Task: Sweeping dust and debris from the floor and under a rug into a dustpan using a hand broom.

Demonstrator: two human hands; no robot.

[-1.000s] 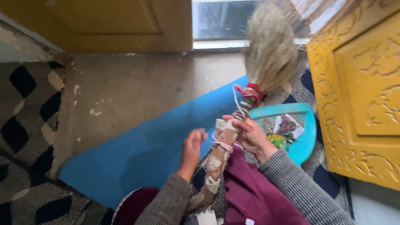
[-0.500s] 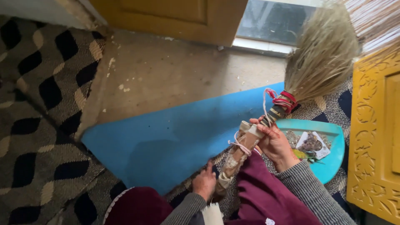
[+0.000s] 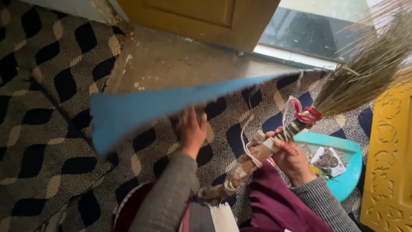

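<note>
Since a moment ago our left hand (image 3: 192, 131) has lifted the blue mat (image 3: 141, 109), gripping its edge, while our right hand (image 3: 292, 157) clasps the broom (image 3: 274, 139).

Two hands, grey sleeves, lower centre of frame.
Left hand (image 3: 192, 131): raised at centre, fingers curled closed, forearm rising from bottom edge. Right hand (image 3: 291, 155): centre right, fingers wrapped in a firm grip, wrist bent.

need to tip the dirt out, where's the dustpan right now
In the head view the teal dustpan lies on the patterned rug at lower right, just right of the right hand holding the broom, beside the yellow carved panel.
</note>
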